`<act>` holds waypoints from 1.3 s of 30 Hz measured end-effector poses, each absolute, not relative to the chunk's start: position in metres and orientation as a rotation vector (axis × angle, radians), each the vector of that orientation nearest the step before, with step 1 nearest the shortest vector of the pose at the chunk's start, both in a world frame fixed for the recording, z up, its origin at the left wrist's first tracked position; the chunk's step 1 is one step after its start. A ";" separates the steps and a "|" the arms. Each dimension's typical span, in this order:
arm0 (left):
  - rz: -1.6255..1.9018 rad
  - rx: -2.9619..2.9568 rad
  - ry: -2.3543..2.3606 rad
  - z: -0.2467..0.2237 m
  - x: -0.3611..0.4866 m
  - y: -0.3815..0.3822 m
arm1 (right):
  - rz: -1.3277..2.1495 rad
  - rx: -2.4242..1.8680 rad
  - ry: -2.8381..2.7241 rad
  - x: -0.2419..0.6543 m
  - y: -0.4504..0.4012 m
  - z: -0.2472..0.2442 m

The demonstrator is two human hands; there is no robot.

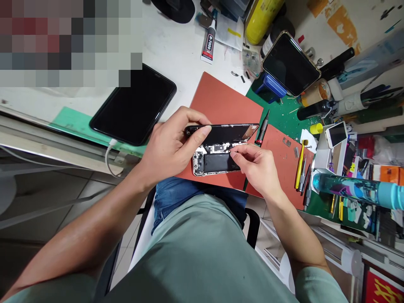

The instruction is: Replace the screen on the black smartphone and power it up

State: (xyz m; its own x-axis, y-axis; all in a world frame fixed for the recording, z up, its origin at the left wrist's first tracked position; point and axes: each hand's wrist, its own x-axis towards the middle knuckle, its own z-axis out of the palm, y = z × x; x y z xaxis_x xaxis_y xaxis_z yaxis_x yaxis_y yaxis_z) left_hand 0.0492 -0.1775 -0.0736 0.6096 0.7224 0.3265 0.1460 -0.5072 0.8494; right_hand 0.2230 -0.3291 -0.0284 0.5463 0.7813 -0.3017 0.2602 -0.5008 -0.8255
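An opened smartphone lies on a reddish-brown mat [217, 94], its body [198, 169] showing the black battery [217, 163] and inner parts. My left hand [172, 145] grips the left end of the phone's screen assembly [229, 134] between thumb and fingers, holding it tilted up above the body. Over the right part of the body, my right hand [259, 166] is closed, thumb and index finger pinched together near the battery's upper edge. Whatever lies between those fingertips is too small to make out.
A black phone [135, 109] with a white cable lies at left. A screwdriver [263, 126] rests beyond the opened phone, near a propped phone [292, 63]. Glue tube [208, 44] stands farther back. Yellow tweezers [301, 164] and a blue bottle [356, 189] are at right.
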 end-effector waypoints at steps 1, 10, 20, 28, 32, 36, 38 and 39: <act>0.873 2.001 0.689 -0.074 0.049 -0.178 | 0.868 -2.039 -0.818 0.222 -0.330 -0.029; 0.825 1.981 0.706 -0.072 0.049 -0.178 | 0.837 -2.103 -0.671 0.218 -0.326 -0.027; 0.812 1.997 0.722 -0.069 0.048 -0.178 | 0.849 -2.116 -0.651 0.219 -0.322 -0.025; 0.824 2.005 0.726 -0.069 0.049 -0.179 | 0.870 -2.148 -0.640 0.221 -0.320 -0.024; 0.808 2.004 0.736 -0.067 0.049 -0.180 | 0.878 -2.157 -0.658 0.222 -0.319 -0.023; 0.810 1.997 0.733 -0.067 0.049 -0.179 | 0.875 -2.160 -0.673 0.221 -0.318 -0.023; 0.808 2.001 0.738 -0.068 0.049 -0.179 | 0.873 -2.158 -0.686 0.221 -0.319 -0.023; 0.809 2.002 0.739 -0.068 0.049 -0.179 | 0.880 -2.154 -0.688 0.221 -0.319 -0.022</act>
State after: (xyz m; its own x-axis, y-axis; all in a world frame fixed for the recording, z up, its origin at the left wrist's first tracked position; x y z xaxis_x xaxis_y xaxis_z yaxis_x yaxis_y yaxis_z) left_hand 0.0491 -0.1791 -0.0679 0.6191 0.7380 0.2685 0.2012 -0.4795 0.8541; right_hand 0.2209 -0.3187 -0.0225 0.6281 0.6796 -0.3791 0.2042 -0.6140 -0.7624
